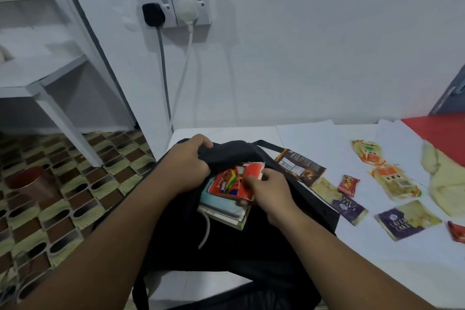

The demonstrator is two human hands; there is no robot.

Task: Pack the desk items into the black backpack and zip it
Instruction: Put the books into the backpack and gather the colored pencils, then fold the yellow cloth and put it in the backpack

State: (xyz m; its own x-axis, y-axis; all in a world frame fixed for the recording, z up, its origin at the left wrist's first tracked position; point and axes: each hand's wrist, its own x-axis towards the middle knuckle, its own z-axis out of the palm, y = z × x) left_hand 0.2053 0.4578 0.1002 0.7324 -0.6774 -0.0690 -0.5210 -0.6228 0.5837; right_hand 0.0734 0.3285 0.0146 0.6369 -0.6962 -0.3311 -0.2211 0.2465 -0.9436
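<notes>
The black backpack point(236, 246) lies on the white desk point(392, 264) in front of me. My left hand point(187, 161) grips the bag's upper flap and holds the opening apart. My right hand point(264, 190) pinches a red, colourful flat box point(230, 181) at the mouth of the bag. Under the box lie a light blue item point(221, 205) and a white book point(227, 218), partly inside the bag. A white cord point(206, 230) hangs over the black fabric.
Several snack packets lie on the desk to the right: a brown one point(300, 167), two purple layer-cake ones point(339, 205), small red ones point(348, 185) and orange-white ones point(393, 181). A pale cloth point(442, 184) and a red sheet point(440, 133) sit far right. Two plugs are in the wall socket point(173, 6).
</notes>
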